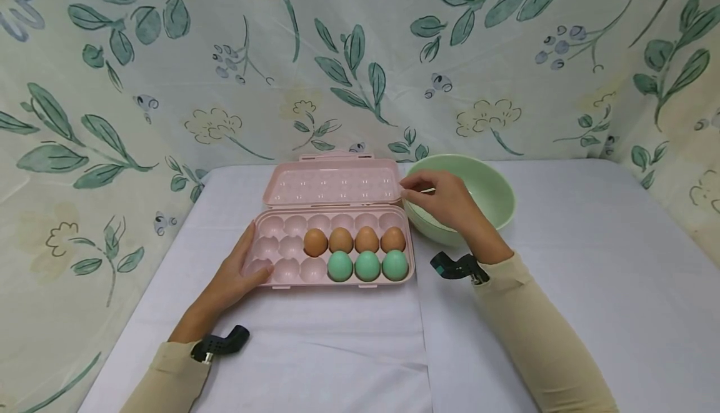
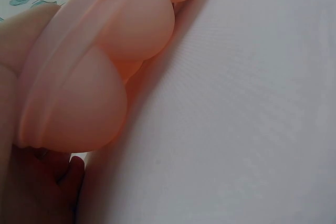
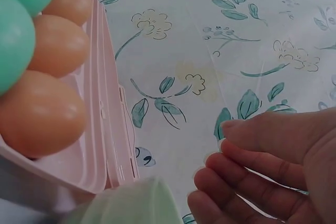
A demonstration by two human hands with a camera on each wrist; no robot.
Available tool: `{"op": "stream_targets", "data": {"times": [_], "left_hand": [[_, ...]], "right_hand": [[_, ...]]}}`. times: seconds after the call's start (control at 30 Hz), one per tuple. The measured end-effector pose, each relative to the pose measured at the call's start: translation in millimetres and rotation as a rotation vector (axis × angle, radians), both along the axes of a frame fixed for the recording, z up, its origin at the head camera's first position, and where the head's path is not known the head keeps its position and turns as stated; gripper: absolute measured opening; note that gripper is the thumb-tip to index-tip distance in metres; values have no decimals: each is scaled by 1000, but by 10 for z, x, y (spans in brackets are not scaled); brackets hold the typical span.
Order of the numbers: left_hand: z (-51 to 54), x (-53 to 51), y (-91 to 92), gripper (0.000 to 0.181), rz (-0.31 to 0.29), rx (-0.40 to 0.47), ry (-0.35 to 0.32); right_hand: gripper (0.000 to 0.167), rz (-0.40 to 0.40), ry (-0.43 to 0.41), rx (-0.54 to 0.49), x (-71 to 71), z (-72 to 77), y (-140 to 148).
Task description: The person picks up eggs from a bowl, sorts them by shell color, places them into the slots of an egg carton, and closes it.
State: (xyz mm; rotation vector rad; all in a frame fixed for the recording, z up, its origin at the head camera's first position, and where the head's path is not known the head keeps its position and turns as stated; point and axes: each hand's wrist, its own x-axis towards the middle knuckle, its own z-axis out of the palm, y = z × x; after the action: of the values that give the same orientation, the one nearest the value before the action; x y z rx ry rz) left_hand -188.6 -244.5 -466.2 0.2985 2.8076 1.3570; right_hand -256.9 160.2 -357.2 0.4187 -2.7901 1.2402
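A pink egg carton lies with its lid folded back. Its right part holds three green eggs in the front row and several brown eggs in the middle row. My left hand grips the carton's left end, thumb on the front corner and fingers along the side. The left wrist view shows the rounded undersides of the carton's cups. Over the left rim of a light green bowl hovers my right hand, near the lid's right edge. Its fingers bend loosely, with nothing between them.
A white cloth covers the table. Floral fabric hangs behind it and at both sides. The bowl stands close against the carton's right side. Black wrist cameras are strapped at both sleeves.
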Motion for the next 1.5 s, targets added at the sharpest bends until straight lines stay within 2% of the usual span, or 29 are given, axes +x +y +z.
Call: {"op": "stream_targets", "data": {"times": [0.37,0.7,0.9,1.5], "left_hand": [[-6,0,2,101,-1,-3,4],[7,-6,5,101,-8,11,4],[-8,-13,5,101,-8,4,8],[-7,-18,1,102,-12,16,2]], "right_hand": [[29,-36,25,-21,-103,-57,226],[32,-85,70,-18,-118,10,369],[31,-118,77,-26,-143,-5,447],[40,-172,23,-26,-222,-118,589]]}}
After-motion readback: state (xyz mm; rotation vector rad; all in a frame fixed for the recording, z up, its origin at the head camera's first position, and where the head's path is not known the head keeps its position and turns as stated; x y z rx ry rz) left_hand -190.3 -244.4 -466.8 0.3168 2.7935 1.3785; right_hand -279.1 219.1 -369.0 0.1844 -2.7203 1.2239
